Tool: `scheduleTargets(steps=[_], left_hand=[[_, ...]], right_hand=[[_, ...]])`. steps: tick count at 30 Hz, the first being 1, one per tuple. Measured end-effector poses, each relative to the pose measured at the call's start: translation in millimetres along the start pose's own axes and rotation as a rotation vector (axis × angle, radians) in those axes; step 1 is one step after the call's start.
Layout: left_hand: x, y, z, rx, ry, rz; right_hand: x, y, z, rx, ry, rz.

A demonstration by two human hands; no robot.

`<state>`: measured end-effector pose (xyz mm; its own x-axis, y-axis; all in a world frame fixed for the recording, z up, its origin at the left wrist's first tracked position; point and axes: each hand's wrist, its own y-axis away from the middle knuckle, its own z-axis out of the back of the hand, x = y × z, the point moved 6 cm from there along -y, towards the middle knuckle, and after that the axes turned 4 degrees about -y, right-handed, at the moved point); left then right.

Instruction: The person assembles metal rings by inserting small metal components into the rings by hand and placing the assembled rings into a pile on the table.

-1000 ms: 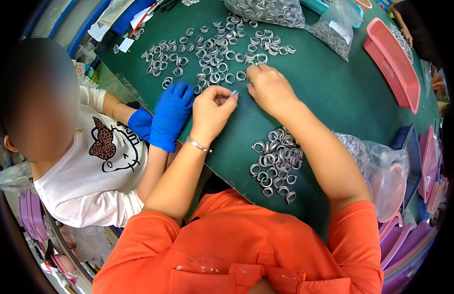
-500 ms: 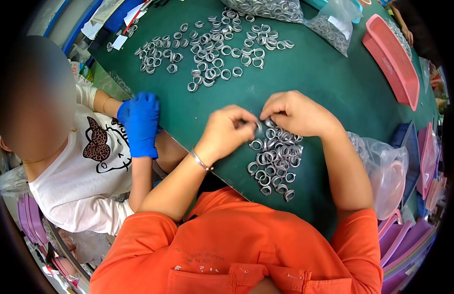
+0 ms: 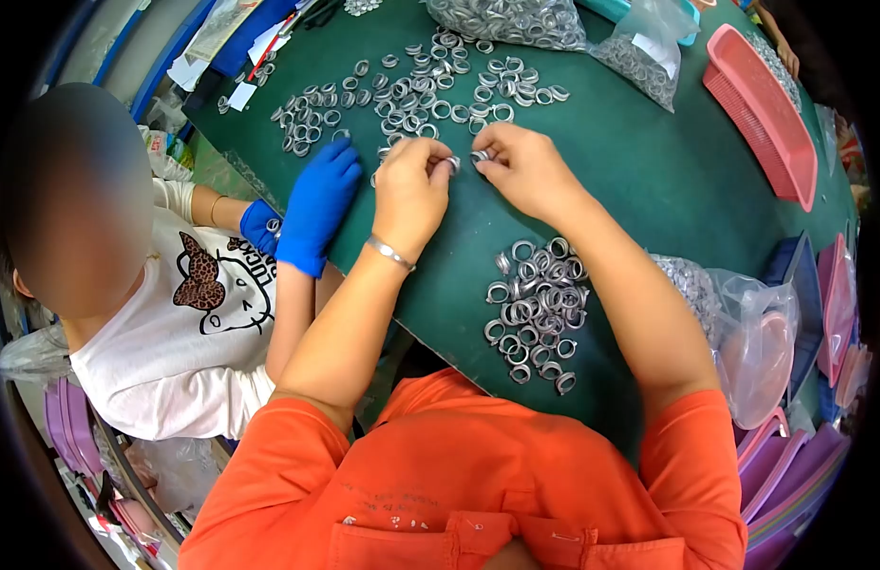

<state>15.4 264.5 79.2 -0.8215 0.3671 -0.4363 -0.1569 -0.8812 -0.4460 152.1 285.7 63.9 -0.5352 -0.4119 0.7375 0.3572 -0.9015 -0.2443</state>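
My left hand (image 3: 416,180) is closed, pinching a small grey metal ring (image 3: 453,164) between thumb and fingertips. Just to its right, my right hand (image 3: 520,166) pinches another metal ring (image 3: 480,157). Both hands are over the green table, at the near edge of a wide spread of loose metal rings (image 3: 402,95); my left hand hides some of them. Closer to my body lies a heap of similar rings (image 3: 539,304), several resting on one another.
At my left a person in blue gloves (image 3: 318,204) reaches onto the table. Clear bags of rings (image 3: 506,21) and a pink basket (image 3: 763,119) stand at the back. A plastic bag (image 3: 753,332) and stacked purple trays (image 3: 791,475) are on my right.
Both my hands have moved away from the near heap, up to the edge of the far spread. The neighbour's gloved hand has reached further over the table toward the rings.
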Motion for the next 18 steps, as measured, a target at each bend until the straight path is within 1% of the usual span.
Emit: scheduleTargets(steps=[2, 3, 5, 6, 7, 9, 10, 12, 13, 15, 16, 17, 18], left_hand=[[13.8, 10.9, -13.1, 0.161, 0.581, 0.485], [9.3, 12.3, -10.1, 0.165, 0.586, 0.488], [-2.3, 18.3, -11.6, 0.234, 1.039, 0.611], [-7.0, 20.5, -11.3, 0.254, 1.125, 0.659], [-9.5, 22.1, -10.6, 0.259, 1.129, 0.662], [-16.0, 24.6, -13.1, 0.292, 1.264, 0.674], [-18.1, 25.9, -12.9, 0.296, 1.266, 0.677], [-24.2, 26.9, -9.6, 0.330, 1.204, 0.593], [-26.6, 30.5, -7.9, 0.329, 1.204, 0.591], [-37.5, 36.2, -3.1, 0.472, 0.665, 0.372], [-42.2, 38.9, -0.7, 0.534, 0.567, 0.358], [-46.9, 40.3, 0.3, 0.503, 0.545, 0.171], [-51.5, 37.2, 1.8, 0.549, 0.520, 0.067]], right_hand=[[-17.1, 11.6, 2.3, 0.049, -0.705, -0.346], [-16.6, 16.1, 8.4, 0.049, -0.701, -0.352], [-11.9, 25.7, 14.4, 0.055, -1.059, -0.406], [-9.2, 29.2, 15.8, 0.071, -1.069, -0.432], [-6.7, 32.1, 18.3, 0.069, -1.067, -0.438], [0.2, 36.4, 19.3, 0.119, -1.200, -0.438], [0.8, 38.2, 21.3, 0.116, -1.199, -0.443], [2.9, 39.0, 27.4, 0.114, -1.060, -0.379], [1.5, 41.7, 28.9, 0.113, -1.060, -0.377], [4.4, 47.4, 28.5, 0.308, -0.601, -0.276], [8.9, 50.0, 31.9, 0.363, -0.460, -0.293], [13.4, 51.8, 34.6, 0.426, -0.375, -0.221], [14.8, 49.9, 37.4, 0.435, -0.336, -0.149]])
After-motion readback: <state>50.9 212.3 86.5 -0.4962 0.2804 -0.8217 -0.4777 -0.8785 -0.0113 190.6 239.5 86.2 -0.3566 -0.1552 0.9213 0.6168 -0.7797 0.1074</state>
